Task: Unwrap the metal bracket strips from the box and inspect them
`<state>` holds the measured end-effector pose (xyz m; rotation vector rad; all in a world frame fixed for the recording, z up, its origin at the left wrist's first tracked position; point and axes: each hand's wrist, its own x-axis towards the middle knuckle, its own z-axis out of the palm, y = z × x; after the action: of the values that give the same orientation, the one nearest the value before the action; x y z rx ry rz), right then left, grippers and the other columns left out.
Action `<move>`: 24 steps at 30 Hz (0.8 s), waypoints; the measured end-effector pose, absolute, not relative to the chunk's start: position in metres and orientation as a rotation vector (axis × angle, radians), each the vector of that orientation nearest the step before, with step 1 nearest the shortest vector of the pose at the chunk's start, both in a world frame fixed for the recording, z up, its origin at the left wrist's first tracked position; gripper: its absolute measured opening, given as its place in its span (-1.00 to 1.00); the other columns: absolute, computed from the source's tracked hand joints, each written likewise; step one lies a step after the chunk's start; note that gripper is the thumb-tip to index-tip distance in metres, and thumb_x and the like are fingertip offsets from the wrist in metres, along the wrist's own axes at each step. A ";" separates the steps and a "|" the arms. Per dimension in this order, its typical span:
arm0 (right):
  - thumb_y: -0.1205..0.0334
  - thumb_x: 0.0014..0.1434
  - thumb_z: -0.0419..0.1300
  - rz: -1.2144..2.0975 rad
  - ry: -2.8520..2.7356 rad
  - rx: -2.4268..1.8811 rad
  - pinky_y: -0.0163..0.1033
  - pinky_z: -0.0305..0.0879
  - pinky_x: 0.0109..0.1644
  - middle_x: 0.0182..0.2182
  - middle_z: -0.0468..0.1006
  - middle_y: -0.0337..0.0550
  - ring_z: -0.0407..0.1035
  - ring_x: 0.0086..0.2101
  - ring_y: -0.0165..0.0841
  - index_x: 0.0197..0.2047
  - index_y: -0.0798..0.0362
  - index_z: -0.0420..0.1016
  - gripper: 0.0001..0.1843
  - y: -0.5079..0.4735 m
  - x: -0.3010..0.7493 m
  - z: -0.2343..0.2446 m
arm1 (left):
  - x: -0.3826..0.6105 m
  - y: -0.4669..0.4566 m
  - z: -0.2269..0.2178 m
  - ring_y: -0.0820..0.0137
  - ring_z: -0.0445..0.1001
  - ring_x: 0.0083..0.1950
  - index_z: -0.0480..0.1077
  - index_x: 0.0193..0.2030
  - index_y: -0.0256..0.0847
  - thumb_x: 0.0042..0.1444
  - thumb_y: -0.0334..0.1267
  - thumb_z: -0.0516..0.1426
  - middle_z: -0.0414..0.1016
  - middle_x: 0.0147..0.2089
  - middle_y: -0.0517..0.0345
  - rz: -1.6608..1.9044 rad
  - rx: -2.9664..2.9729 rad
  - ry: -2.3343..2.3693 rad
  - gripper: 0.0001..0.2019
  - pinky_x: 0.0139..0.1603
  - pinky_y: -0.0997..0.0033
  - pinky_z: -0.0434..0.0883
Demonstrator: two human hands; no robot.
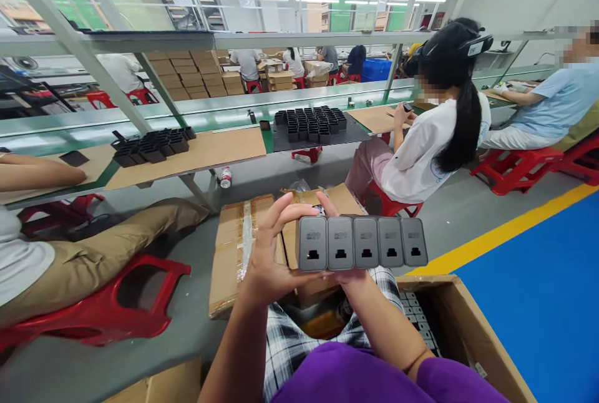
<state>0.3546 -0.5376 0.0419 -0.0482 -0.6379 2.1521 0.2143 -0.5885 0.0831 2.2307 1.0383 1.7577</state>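
Both hands, left hand [269, 253] and right hand [349, 275], clasp five dark-grey chargers [362, 242] in a row.

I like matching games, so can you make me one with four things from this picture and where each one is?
Things:
1. row of five dark chargers
2. open cardboard box
3. red stool
4. tray of black parts

Places:
A. on the long workbench, far side
B. on the floor at the left, a person sitting on it
C. held up between the left hand and the right hand
D. low at the right, beside the checked lap

Pairs: 1-C, 2-D, 3-B, 4-A
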 end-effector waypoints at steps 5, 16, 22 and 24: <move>-0.21 -0.01 0.26 2.189 -0.629 -0.053 -0.13 0.43 -0.26 -0.42 0.52 -0.28 0.38 -0.43 -0.34 0.33 -0.19 0.28 -0.15 -0.538 0.356 0.045 | 0.212 -0.591 0.077 0.11 0.46 0.20 0.04 0.41 -0.10 -0.26 0.04 0.46 0.52 0.07 -0.09 1.746 2.169 1.112 0.11 0.32 0.00 0.30; -0.25 0.04 0.20 2.245 -0.621 0.164 -0.18 0.43 -0.33 -0.35 0.50 -0.25 0.37 -0.37 -0.33 0.31 -0.21 0.31 -0.22 -0.535 0.354 0.036 | 0.207 -0.591 0.075 0.17 0.51 0.09 0.12 0.31 -0.12 -0.24 0.00 0.47 0.52 0.06 -0.14 1.769 2.078 1.086 -0.01 0.09 0.17 0.45; -0.27 0.05 0.16 2.271 -0.622 0.111 -0.08 0.43 -0.25 -0.21 0.53 -0.18 0.38 -0.31 -0.28 0.36 -0.27 0.21 -0.18 -0.534 0.351 0.033 | 0.210 -0.592 0.086 0.24 0.51 0.04 0.19 0.28 -0.12 -0.15 -0.06 0.43 0.49 0.03 -0.06 1.756 2.076 0.982 -0.14 0.06 0.25 0.47; -0.27 0.06 0.16 2.250 -0.632 0.073 -0.05 0.42 -0.18 -0.21 0.54 -0.17 0.38 -0.30 -0.28 0.34 -0.25 0.24 -0.20 -0.534 0.350 0.033 | 0.208 -0.592 0.089 0.24 0.49 0.07 0.21 0.30 -0.12 -0.11 -0.10 0.41 0.47 0.07 -0.07 1.723 2.117 0.992 -0.18 0.10 0.23 0.45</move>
<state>0.3502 -0.5345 0.0332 0.0734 -0.6324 2.2498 0.2081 -0.5924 0.0893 2.1167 0.9916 1.7230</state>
